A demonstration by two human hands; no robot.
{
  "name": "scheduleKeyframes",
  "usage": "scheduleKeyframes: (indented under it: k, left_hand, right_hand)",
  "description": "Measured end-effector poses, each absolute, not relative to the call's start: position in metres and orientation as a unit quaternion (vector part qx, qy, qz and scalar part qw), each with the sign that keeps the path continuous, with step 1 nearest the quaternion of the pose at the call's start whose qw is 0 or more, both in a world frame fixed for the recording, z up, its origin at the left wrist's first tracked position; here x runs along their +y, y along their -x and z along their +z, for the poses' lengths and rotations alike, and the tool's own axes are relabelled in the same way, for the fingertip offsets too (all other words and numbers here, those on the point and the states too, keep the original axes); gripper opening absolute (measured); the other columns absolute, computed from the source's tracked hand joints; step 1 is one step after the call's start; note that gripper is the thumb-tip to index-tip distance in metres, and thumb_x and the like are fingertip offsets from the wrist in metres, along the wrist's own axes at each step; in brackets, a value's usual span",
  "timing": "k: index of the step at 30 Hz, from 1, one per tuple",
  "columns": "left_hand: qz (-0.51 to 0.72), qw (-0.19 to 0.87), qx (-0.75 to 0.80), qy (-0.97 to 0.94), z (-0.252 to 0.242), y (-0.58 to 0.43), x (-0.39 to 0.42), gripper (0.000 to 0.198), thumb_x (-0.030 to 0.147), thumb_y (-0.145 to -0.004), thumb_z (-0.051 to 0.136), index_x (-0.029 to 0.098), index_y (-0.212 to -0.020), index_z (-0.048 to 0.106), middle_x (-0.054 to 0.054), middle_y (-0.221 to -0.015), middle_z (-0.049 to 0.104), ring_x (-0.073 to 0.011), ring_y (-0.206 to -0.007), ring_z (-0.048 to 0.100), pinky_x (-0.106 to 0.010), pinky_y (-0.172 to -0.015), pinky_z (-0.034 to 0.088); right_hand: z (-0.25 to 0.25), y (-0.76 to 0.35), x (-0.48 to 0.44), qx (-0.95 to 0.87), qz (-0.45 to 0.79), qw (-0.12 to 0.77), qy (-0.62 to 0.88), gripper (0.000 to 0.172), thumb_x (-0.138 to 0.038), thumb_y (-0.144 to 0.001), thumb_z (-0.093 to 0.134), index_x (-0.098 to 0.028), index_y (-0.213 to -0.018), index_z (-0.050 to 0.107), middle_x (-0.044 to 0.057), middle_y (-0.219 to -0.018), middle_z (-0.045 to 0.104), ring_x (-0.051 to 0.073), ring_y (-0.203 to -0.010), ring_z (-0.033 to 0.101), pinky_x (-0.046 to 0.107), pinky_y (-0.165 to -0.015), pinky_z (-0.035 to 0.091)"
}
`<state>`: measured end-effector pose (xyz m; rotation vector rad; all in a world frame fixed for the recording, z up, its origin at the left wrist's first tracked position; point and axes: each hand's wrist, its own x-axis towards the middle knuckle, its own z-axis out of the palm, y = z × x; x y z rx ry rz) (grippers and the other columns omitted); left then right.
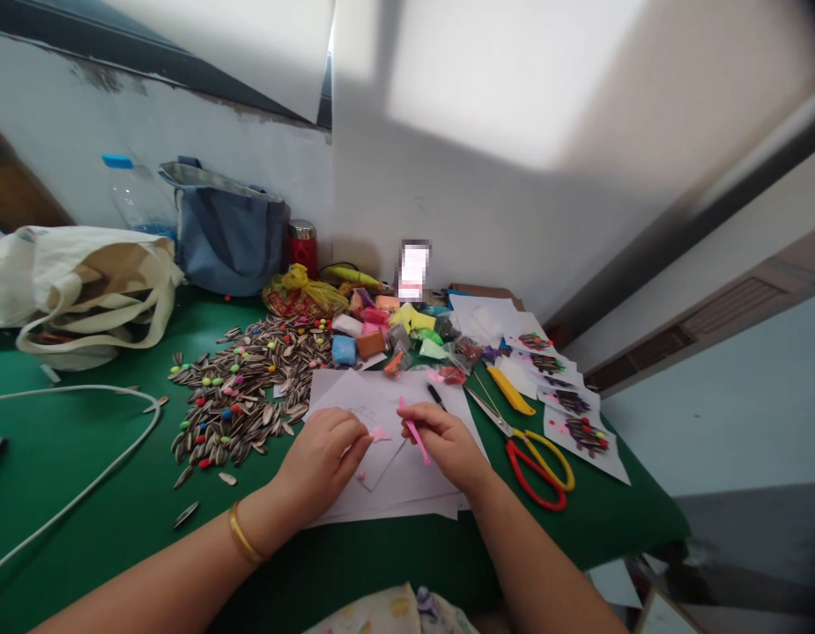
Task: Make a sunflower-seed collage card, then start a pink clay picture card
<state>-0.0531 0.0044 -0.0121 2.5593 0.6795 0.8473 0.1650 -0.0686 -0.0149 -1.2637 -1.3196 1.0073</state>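
Observation:
My right hand [447, 440] is closed around a slim pink plastic clay tool [418, 440], held slanting over the white paper [426, 502]. Opposite it, my left hand [328, 453], with a gold bangle [243, 535] on the wrist, has its fingers pinched at a small flat piece of pink clay [380, 433]. A small sheet with a pencil drawing lies partly under this hand. One tiny pink ball [361, 475] rests on that sheet. Just beyond my right fingers lies a black pen [437, 396].
Left of the paper spreads a heap of sunflower seeds [248, 387] with coloured beads. Clay packets [371, 343] lie behind. To the right are scissors [513, 431], a yellow cutter [509, 387] and seed-decorated cards [618, 462]. Bags [232, 233] and a white cable [126, 453] are at left.

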Motion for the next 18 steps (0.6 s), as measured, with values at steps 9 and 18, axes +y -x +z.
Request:
scheduleKeyframes:
  k: [9,18]
  left_hand:
    - [0.267,0.207,0.254,-0.906,-0.018,0.049,0.004,0.007,0.026,-0.091,0.06,0.02,-0.087,0.062,-0.003,-0.087,0.065,-0.0203,-0.087,0.058,-0.035,-0.079,0.041]
    - [0.28,0.198,0.253,-0.904,-0.018,0.043,0.001,0.013,0.027,-0.093,0.057,0.02,-0.091,0.067,-0.004,-0.09,0.069,-0.0213,-0.089,0.06,-0.036,-0.082,0.042]
  right_hand:
    - [-0.022,-0.162,-0.072,-0.618,0.268,0.478,0.564,0.014,-0.028,-0.094,0.055,-0.021,-0.096,0.067,0.004,-0.09,0.064,0.017,-0.083,0.062,0.031,-0.079,0.051]
    - [-0.016,-0.15,-0.073,-0.698,0.228,0.429,0.526,0.015,-0.023,-0.094,0.057,-0.023,-0.104,0.067,0.005,-0.097,0.068,0.019,-0.092,0.063,0.033,-0.084,0.05]
